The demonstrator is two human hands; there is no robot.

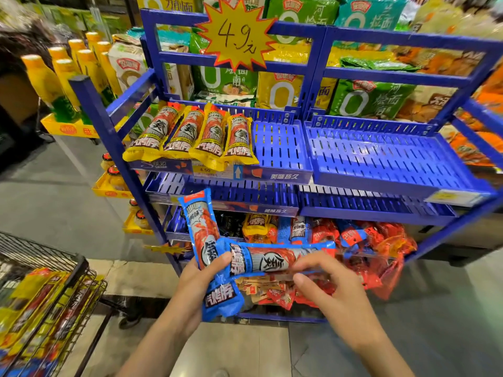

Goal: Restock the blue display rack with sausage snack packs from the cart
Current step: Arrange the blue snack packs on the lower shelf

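Left hand (202, 284) grips an upright blue sausage pack (202, 238), thumb curled over its front, pack's lower end sticking out below the hand. Right hand (324, 284) pinches a second blue sausage pack (275, 258) lying crosswise, fingers on its lower edge; that pack overlaps the upright one at its left end. Both held in front of the blue display rack (109, 123), level with its lower shelves. Top shelf left tray: four yellow sausage packs (190, 134) side by side, rest of the tray (280, 148) bare. Right tray (381, 156) bare. Wire cart (68, 270) at lower left with yellow packs inside, blurred. Starburst price sign (236, 34) reads 4.9.
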